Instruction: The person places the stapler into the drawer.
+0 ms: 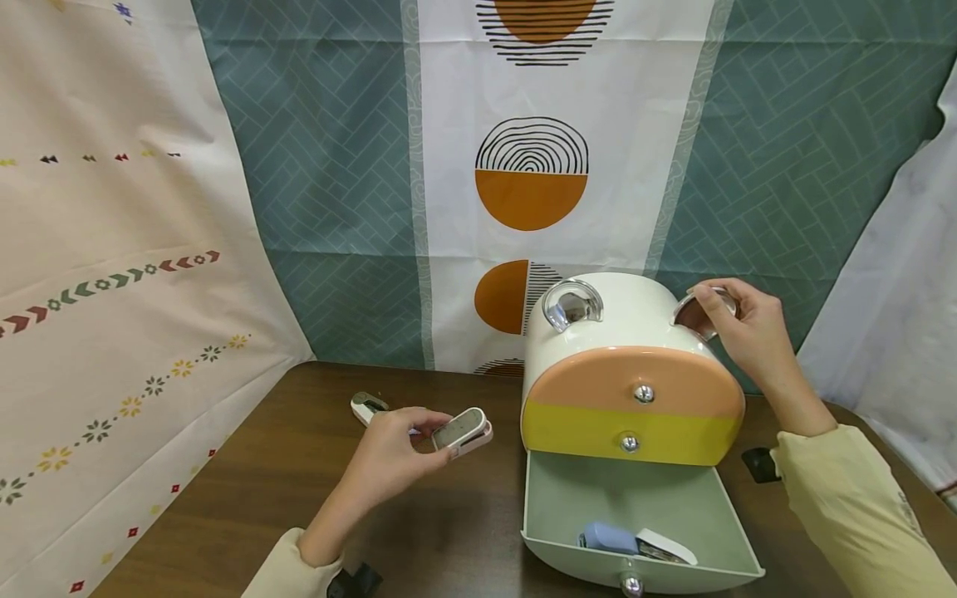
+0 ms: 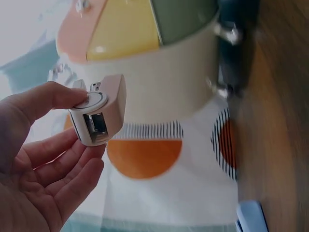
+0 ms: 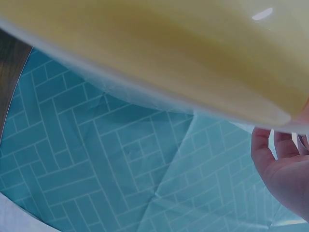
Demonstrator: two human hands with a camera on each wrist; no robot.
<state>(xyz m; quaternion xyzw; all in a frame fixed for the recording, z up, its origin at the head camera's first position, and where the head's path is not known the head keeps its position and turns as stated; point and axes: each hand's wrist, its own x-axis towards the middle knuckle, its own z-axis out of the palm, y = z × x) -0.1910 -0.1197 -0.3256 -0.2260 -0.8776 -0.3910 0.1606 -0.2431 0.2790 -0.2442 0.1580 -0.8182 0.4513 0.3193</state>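
Note:
My left hand [image 1: 399, 457] holds a small pink-and-white stapler [image 1: 462, 430] between thumb and fingers, its grey oval pad facing up in the head view. The left wrist view shows the metal-lined opening in one end of it. At the upper right, my right hand [image 1: 751, 328] grips the chrome ear-shaped piece [image 1: 688, 317] on top of a rounded cream cabinet [image 1: 628, 311]. Below, the cabinet's green drawer [image 1: 620, 490] stands pulled out. A blue stapler [image 1: 609, 538] and a white stapler [image 1: 665, 546] lie near its front wall.
Behind my left hand, a white stapler-like item [image 1: 368, 405] lies on the brown table [image 1: 299, 473]. Part of a blue item [image 2: 252, 217] shows on the table in the left wrist view. The orange drawer [image 1: 598, 374] and yellow drawer [image 1: 576, 428] are closed. Patterned cloth [image 1: 336, 166] hangs behind.

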